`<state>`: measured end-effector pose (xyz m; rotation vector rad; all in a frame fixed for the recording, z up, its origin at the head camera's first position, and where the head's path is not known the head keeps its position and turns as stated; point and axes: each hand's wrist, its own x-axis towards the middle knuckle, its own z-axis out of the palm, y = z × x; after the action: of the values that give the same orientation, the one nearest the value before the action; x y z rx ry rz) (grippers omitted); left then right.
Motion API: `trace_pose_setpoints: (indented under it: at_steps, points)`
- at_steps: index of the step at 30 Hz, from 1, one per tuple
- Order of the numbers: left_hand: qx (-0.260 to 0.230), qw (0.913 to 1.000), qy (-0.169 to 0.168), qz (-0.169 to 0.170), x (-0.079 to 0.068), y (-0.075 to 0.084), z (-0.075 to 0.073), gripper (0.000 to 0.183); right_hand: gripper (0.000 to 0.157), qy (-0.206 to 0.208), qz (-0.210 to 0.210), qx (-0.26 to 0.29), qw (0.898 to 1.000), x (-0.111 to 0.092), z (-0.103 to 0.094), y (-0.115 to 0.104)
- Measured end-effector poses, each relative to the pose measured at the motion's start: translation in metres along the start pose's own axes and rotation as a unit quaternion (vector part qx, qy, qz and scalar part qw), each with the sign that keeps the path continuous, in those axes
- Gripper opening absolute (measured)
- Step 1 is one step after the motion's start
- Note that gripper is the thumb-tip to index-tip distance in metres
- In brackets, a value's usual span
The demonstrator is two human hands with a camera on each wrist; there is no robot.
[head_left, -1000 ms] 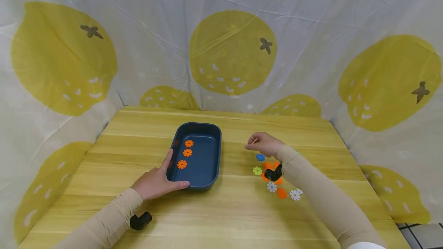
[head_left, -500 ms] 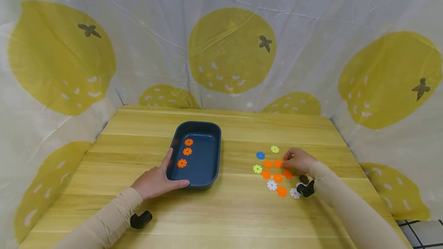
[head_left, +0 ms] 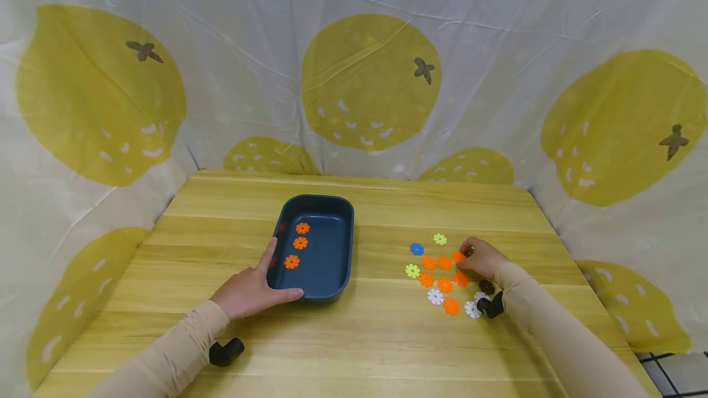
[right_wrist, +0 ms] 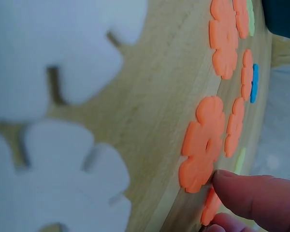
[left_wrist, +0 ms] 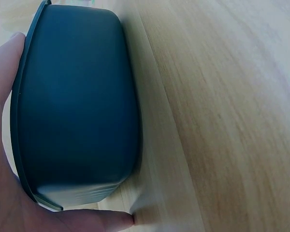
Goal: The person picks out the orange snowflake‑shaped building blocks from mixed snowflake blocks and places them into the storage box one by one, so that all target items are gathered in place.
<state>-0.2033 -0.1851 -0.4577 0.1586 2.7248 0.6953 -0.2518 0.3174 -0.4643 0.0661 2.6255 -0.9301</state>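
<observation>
A dark blue rectangular tub (head_left: 326,257) stands on the wooden table with several orange interlocking snowflake discs (head_left: 300,243) lying in it. My left hand (head_left: 243,290) spans the tub's near left corner. Its fingers run straight along the left side and the thumb lies straight along the near end; in the left wrist view it frames the tub's wall (left_wrist: 82,101). My right hand (head_left: 483,258) reaches down to the disc group, thumb and fingertips bent around the edge of an orange disc (head_left: 458,257). A dark greenish bit (head_left: 469,251) shows between those fingers; I cannot tell whether they pinch it.
Loose discs spread between the tub and my right hand: blue (head_left: 417,249), yellow-green (head_left: 439,239), white (head_left: 435,296), dark brown (head_left: 487,287) and several orange (head_left: 445,285). A lemon-print cloth (head_left: 370,85) hangs behind the table (head_left: 354,349).
My right hand has released a yellow-green disc at the back of the group and moved right and nearer. It has shifted slightly since, uncovering an orange disc. The left hand stays put.
</observation>
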Motion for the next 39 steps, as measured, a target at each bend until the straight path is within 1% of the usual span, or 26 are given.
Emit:
trace_pose_setpoints:
  at_steps: [3, 9, 14, 17, 20, 22, 25, 27, 30, 32, 34, 37, 39]
  points:
    - [0.001, 1.0000, 0.000, 0.000, 0.000, 0.000, 0.000, 0.135, 0.037, 0.000, -0.004, -0.005, 1.000, 0.000, 0.000, 0.000]
    - [0.001, 1.0000, 0.000, 0.001, 0.000, 0.000, 0.000, 0.134, 0.031, 0.000, 0.014, -0.010, 1.000, 0.001, -0.002, 0.000]
    - [0.003, 1.0000, 0.002, 0.003, 0.000, 0.001, -0.001, 0.134, 0.019, -0.011, 0.008, -0.005, 1.000, 0.001, -0.008, -0.002]
    - [0.004, 1.0000, 0.004, 0.003, 0.000, 0.001, -0.001, 0.135, 0.016, -0.026, 0.009, 0.016, 0.999, 0.002, -0.014, -0.008]
    - [0.003, 1.0000, 0.003, 0.003, 0.000, 0.001, 0.000, 0.135, 0.017, -0.039, 0.002, 0.032, 0.999, 0.004, -0.022, -0.020]
    - [0.003, 1.0000, 0.002, 0.002, -0.001, 0.001, 0.000, 0.135, 0.018, -0.044, -0.007, 0.037, 0.998, 0.007, -0.027, -0.033]
    - [0.004, 1.0000, 0.001, 0.001, -0.001, 0.001, 0.000, 0.134, 0.018, -0.042, -0.022, 0.037, 0.998, 0.013, -0.031, -0.058]
    - [0.004, 1.0000, 0.000, 0.001, -0.001, 0.000, 0.000, 0.135, 0.018, -0.042, -0.040, 0.036, 0.998, 0.018, -0.032, -0.081]
    - [0.003, 1.0000, -0.001, 0.002, -0.001, 0.000, -0.001, 0.135, 0.017, -0.043, -0.067, 0.025, 0.997, 0.024, -0.029, -0.121]
    - [0.004, 1.0000, -0.001, 0.001, -0.001, 0.000, 0.000, 0.135, 0.016, -0.046, -0.089, 0.012, 0.995, 0.027, -0.023, -0.151]
    - [0.005, 1.0000, -0.001, 0.001, -0.001, 0.000, 0.000, 0.135, 0.015, -0.048, -0.113, 0.002, 0.992, 0.032, -0.013, -0.179]
    - [0.005, 1.0000, -0.001, -0.001, 0.000, 0.000, 0.000, 0.135, 0.014, -0.060, -0.148, -0.014, 0.987, 0.041, 0.008, -0.218]
    - [0.003, 1.0000, -0.002, -0.001, 0.001, 0.000, 0.000, 0.134, 0.013, -0.071, -0.164, -0.014, 0.984, 0.048, 0.024, -0.241]
